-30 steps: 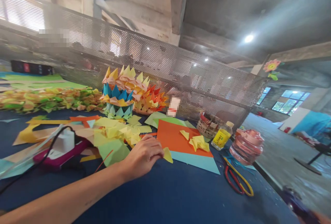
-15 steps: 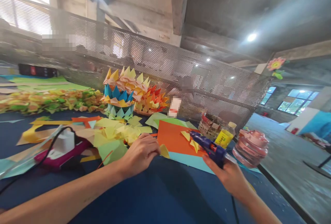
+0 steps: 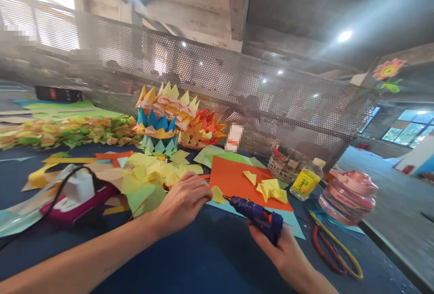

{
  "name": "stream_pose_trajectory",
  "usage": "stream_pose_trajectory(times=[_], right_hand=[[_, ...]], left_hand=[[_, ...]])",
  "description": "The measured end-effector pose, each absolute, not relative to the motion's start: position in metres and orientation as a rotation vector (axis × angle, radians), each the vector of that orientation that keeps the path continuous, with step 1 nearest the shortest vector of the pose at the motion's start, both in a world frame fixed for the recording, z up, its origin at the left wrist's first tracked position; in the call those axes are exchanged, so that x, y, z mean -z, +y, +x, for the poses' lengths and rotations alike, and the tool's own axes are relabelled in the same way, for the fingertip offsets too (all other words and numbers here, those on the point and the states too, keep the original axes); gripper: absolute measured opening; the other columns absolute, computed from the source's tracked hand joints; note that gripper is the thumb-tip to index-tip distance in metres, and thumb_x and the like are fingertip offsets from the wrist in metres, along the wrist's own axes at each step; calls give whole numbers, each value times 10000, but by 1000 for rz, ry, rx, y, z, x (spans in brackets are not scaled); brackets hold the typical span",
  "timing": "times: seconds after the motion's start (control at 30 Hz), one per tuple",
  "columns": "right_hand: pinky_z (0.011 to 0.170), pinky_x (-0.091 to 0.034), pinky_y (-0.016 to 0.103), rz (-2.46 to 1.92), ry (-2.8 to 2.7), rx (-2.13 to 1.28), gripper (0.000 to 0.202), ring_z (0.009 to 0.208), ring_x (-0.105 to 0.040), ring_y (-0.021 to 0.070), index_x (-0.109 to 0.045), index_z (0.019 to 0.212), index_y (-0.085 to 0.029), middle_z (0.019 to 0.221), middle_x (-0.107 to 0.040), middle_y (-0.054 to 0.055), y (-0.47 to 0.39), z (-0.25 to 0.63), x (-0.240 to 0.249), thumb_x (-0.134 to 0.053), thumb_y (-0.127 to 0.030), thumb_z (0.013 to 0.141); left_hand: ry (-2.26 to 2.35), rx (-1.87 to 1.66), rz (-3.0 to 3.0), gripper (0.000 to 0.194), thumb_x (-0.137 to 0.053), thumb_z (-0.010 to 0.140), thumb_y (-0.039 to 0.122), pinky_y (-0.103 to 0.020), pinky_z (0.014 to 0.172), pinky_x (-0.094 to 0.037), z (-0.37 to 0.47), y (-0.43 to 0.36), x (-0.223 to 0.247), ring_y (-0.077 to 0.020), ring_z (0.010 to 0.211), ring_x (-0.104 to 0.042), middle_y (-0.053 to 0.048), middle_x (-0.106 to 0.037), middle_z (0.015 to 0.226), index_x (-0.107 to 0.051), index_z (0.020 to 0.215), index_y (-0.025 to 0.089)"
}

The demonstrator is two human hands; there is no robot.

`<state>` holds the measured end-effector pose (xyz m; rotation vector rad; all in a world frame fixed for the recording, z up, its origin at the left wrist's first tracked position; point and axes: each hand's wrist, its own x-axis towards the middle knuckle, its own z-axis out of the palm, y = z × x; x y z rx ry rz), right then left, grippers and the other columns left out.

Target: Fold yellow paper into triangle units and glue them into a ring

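My left hand (image 3: 186,196) pinches a small folded yellow paper piece (image 3: 218,195) between its fingertips, a little above the dark blue table. In my right hand (image 3: 283,251) is a dark blue glue gun (image 3: 257,216), its nozzle pointing left and close to the yellow piece; whether they touch I cannot tell. Behind them lies an orange sheet (image 3: 230,178) with several folded yellow pieces (image 3: 271,189) on it, over a light blue sheet (image 3: 294,224). A heap of yellow folded papers (image 3: 162,172) sits just beyond my left hand.
Folded-paper crowns (image 3: 159,124) stand at the back, beside a long pile of paper pieces (image 3: 68,132). A magenta power strip (image 3: 64,210) with a cable is at left. At right are a basket (image 3: 283,167), a yellow-labelled bottle (image 3: 307,181), a pink bottle (image 3: 351,196) and red-and-yellow handles (image 3: 352,260).
My right hand has brought the glue gun left and down, from over the orange sheet to the yellow piece. My left hand holds nearly still. The view has turned slightly.
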<state>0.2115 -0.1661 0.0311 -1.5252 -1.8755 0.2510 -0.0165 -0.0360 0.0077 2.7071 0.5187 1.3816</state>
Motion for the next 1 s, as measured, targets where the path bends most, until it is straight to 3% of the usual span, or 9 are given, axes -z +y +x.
stream_pose_trajectory(times=[0.1,0.23,1.0], right_hand=[[536,-507,260,-1531,-1940,-156,231,584,-579,167,-606,711,-207,678,-626,13,-166,211,-30,-536,-383,843],[549,-511,269,-1522,-1994,-69,162,607,-593,179,-637,804,-234,724,-645,18,-167,215,-25,-550,-367,836],[558,-506,245,-1536,-2041,-61,184,605,-607,164,-621,818,-249,700,-641,-10,-170,215,-22,-536,-409,855]], left_hand=[[471,-1413,2756,182,-464,892,95,-308,789,-368,-17,-38,-10,-126,724,-538,4,-615,742,-577,772,171],[407,-1441,2817,200,-443,904,92,-309,789,-373,-17,-41,-12,-123,721,-559,-1,-628,748,-584,786,171],[324,-1458,2834,192,-444,904,89,-325,807,-382,-16,-46,-14,-131,713,-576,-14,-636,749,-585,800,167]])
